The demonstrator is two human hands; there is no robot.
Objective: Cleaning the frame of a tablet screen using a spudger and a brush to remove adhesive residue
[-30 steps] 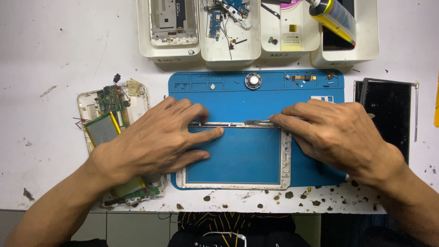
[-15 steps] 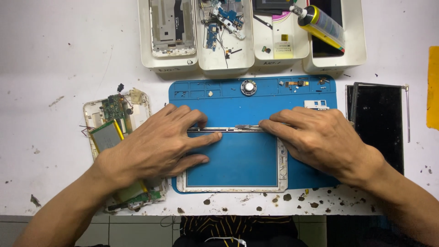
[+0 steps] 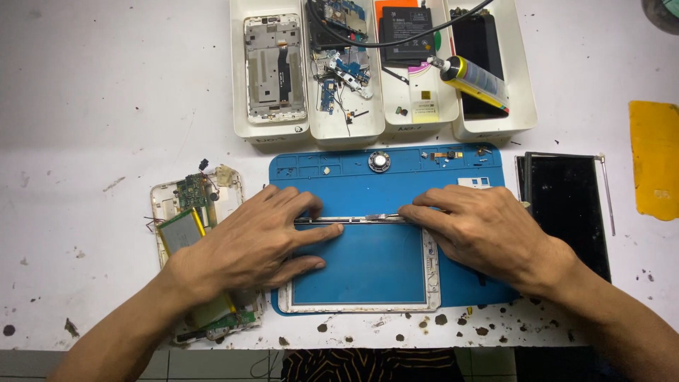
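A white tablet frame [image 3: 361,308] lies on a blue work mat [image 3: 396,177], and the mat shows through its opening. My left hand [image 3: 254,244] rests on the frame's left side and pinches the top bar between forefinger and thumb. My right hand [image 3: 488,233] lies over the frame's right side. Its fingertips hold a thin metal tool [image 3: 385,218] flat against the top bar. The two forefingers nearly meet at the middle of that bar.
An opened tablet back [image 3: 191,212] with circuit board and battery lies left of the mat, partly under my left wrist. A black screen panel [image 3: 566,205] lies on the right, with a yellow sheet [image 3: 654,159] beyond it. White trays [image 3: 272,131] of phone parts and a yellow bottle [image 3: 475,79] line the back.
The view has tilted, so more of the trays at the back shows. Both hands have stayed on the frame's top bar.
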